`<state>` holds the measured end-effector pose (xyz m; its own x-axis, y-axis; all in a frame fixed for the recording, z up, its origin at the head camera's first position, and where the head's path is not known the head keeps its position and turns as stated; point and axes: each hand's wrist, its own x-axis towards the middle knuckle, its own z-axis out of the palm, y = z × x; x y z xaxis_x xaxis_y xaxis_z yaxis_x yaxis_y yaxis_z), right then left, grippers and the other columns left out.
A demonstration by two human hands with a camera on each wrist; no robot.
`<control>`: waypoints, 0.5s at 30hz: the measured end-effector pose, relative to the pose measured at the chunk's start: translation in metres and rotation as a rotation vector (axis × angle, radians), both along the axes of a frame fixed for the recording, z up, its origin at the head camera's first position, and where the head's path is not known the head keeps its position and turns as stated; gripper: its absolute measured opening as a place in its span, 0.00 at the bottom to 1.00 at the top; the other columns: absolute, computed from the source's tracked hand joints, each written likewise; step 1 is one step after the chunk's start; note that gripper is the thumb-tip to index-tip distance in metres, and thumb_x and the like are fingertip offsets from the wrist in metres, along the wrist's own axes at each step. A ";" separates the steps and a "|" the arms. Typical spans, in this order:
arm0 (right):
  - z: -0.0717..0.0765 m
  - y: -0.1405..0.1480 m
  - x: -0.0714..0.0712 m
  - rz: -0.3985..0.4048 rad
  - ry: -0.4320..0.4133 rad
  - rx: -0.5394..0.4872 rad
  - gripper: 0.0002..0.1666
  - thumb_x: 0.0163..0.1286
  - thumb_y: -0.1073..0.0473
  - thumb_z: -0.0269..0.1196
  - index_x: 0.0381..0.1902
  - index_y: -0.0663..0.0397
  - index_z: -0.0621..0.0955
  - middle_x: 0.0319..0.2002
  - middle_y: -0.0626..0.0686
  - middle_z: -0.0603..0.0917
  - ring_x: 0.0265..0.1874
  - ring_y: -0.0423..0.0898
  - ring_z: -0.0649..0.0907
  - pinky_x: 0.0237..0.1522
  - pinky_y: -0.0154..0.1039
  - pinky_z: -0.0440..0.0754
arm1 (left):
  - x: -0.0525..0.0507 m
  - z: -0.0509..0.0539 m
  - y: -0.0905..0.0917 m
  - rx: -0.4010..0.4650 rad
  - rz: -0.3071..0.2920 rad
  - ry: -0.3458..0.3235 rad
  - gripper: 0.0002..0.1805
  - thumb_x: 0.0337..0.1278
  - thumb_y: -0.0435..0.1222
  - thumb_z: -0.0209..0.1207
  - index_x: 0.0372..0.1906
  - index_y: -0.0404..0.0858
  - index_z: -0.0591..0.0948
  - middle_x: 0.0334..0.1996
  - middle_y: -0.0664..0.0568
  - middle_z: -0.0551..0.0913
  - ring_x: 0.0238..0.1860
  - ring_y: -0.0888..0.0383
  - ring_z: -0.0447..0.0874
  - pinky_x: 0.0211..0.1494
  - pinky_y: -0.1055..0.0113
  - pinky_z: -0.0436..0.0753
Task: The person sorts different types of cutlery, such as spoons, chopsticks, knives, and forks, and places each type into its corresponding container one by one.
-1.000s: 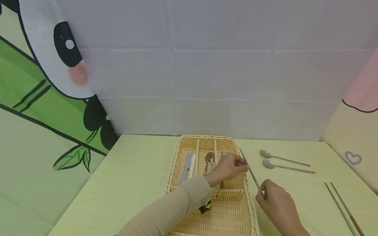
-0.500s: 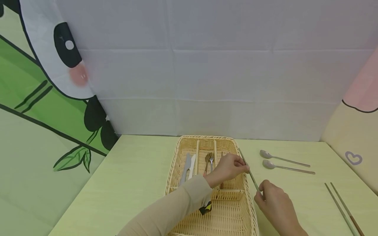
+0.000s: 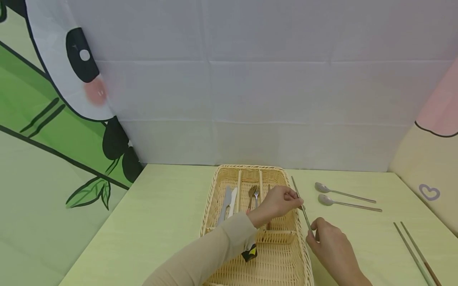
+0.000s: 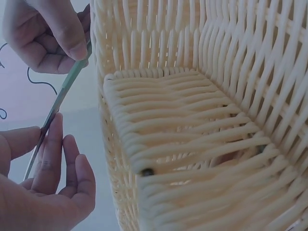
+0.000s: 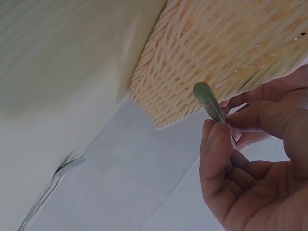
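In the head view, a slim chopstick (image 3: 306, 217) with a green handle and metal shaft slants over the right rim of the wicker basket (image 3: 280, 268). My left hand (image 3: 276, 201) pinches its metal part between thumb and fingers. Lower down, my right hand (image 3: 333, 247) grips the green end. From the left wrist, both hands show on the one chopstick (image 4: 72, 77), beside the basket wall. The right wrist view has the rounded green end (image 5: 203, 92) poking out between thumb and finger. Whether a second chopstick lies against it, I cannot tell.
Inside the basket's compartments lie knives (image 3: 225, 204), two forks (image 3: 252, 192) and a brown-handled piece (image 3: 268, 225), partly hidden by my left arm. Two spoons (image 3: 325, 200) lie right of the basket. Near the right table edge are a green chopstick (image 3: 411, 251) and a brown-ended chopstick (image 3: 421, 255).
My right hand has shifted slightly left, and the held chopstick stands a little steeper, its far tip higher in view. My left hand has stayed almost still.
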<state>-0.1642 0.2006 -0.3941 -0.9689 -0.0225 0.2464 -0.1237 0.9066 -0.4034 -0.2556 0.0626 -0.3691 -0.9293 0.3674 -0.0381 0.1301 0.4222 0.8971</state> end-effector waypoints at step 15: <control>-0.001 0.019 0.000 -0.040 0.008 0.021 0.12 0.61 0.59 0.59 0.36 0.64 0.77 0.22 0.51 0.79 0.16 0.41 0.73 0.17 0.34 0.69 | -0.013 0.005 -0.015 0.026 0.043 0.048 0.11 0.56 0.47 0.58 0.34 0.43 0.78 0.34 0.54 0.83 0.34 0.62 0.78 0.33 0.68 0.75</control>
<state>-0.1639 0.2197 -0.3954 -0.9670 0.0109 0.2544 -0.0904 0.9193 -0.3830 -0.2689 0.0474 -0.3637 -0.9447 0.3274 0.0161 0.1556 0.4045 0.9012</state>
